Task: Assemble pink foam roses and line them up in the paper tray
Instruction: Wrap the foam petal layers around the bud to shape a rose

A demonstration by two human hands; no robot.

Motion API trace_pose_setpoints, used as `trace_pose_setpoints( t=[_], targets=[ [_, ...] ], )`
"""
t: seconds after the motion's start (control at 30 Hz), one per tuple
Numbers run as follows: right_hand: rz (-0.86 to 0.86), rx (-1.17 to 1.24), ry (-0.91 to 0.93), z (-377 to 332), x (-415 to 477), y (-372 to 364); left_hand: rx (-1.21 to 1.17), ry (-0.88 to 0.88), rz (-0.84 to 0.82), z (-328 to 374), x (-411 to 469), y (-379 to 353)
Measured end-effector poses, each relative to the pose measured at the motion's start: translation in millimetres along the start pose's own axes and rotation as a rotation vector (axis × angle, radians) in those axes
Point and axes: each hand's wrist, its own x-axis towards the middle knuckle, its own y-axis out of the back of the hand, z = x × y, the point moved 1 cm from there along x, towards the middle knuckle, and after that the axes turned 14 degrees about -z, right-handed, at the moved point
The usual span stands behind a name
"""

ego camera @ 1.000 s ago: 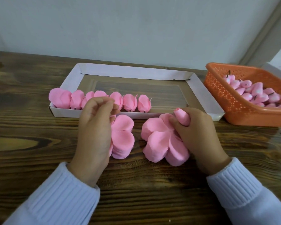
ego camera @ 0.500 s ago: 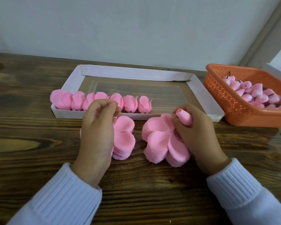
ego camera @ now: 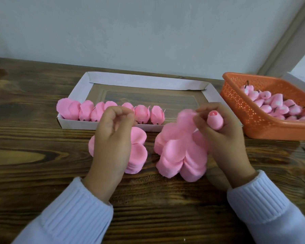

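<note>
In front of the white paper tray, our right hand grips a pink foam bud and pinches a pink petal sheet. Our left hand curls its fingers; we cannot tell if it holds anything. Finished pink foam roses line the tray's near left.

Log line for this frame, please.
right hand holds bud, pinches petal | left hand curled above stack | tray: roses in row
</note>
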Motion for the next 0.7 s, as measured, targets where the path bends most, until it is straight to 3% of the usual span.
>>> trace_pose_setpoints(
  t=[0.13, 0.33, 0.57, 0.7],
  targets=[
    [0.036, -0.087, 0.196, -24, 3, 4, 0.136, -0.038, -0.294, 9, 2, -9],
    [-0.064, -0.120, 0.331, -47, 15, -5, 0.276, 0.038, -0.666, 27, 15, -27],
    [-0.087, 0.010, 0.163, -24, 16, -21, 0.147, 0.225, -0.644, 9, 10, -33],
    [-0.189, 0.049, 0.158, -18, 12, -26, 0.189, 0.223, -0.702, 11, 9, -33]
  ],
)
